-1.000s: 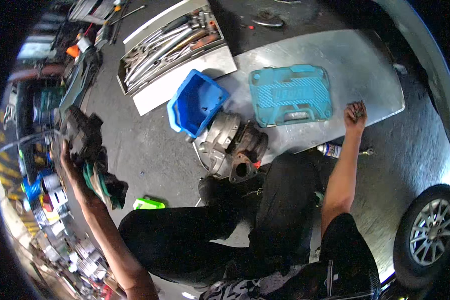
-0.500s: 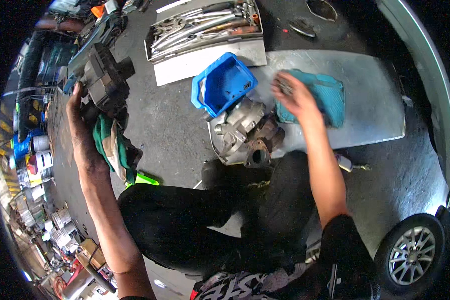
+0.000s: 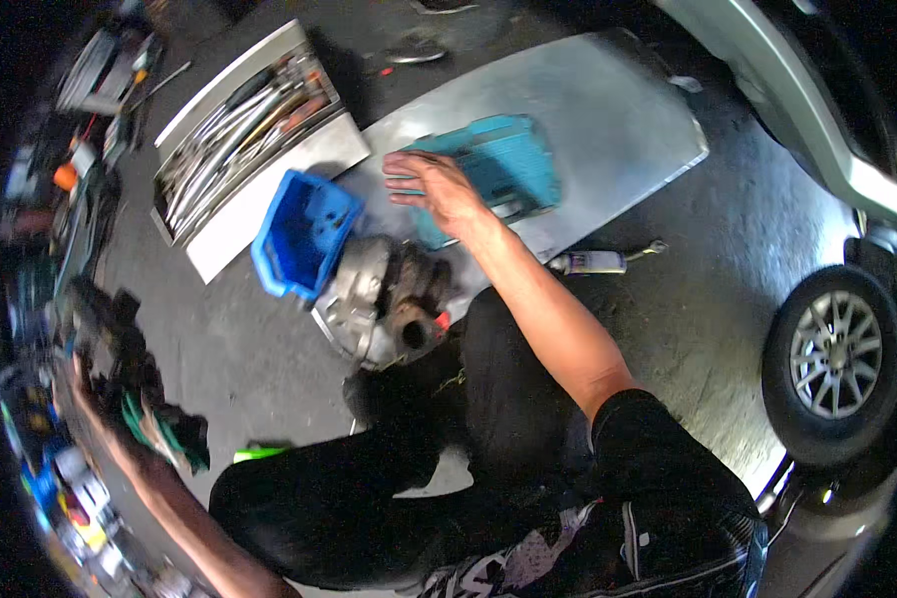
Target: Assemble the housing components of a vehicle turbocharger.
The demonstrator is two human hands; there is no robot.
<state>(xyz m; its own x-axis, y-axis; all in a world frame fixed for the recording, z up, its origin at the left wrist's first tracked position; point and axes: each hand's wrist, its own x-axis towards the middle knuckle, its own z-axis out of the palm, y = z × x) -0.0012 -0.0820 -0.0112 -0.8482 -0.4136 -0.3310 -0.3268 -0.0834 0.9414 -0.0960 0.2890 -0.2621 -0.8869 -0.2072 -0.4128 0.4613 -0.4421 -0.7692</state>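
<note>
My left hand (image 3: pixel 80 377), at the far left, grips a dark, blocky metal part (image 3: pixel 110 334). A green and white cloth (image 3: pixel 154 431) hangs below that part, against my wrist. Over the near left side of a teal plastic tray (image 3: pixel 513 159), my right hand (image 3: pixel 434 187) is open with its fingers stretched out. Nothing shows in those fingers, though the palm's underside is hidden. Left of this hand stands a blue plastic bin (image 3: pixel 304 234) with small dark bits inside. A silver and rusty turbocharger-like casting (image 3: pixel 379 304) sits between the bin and my knees.
A metal toolbox (image 3: pixel 249 140) full of wrenches lies at the upper left. Under the tray is a grey metal sheet (image 3: pixel 608 110). A spray can (image 3: pixel 593 262) and a wrench (image 3: pixel 653 248) lie beyond my right forearm. A car wheel (image 3: pixel 835 354) stands at the right.
The view has turned, so the scene sits further left and tilted. Small metal pieces seen in my right hand no longer show, and its fingers are straighter. My left hand still grips the dark part.
</note>
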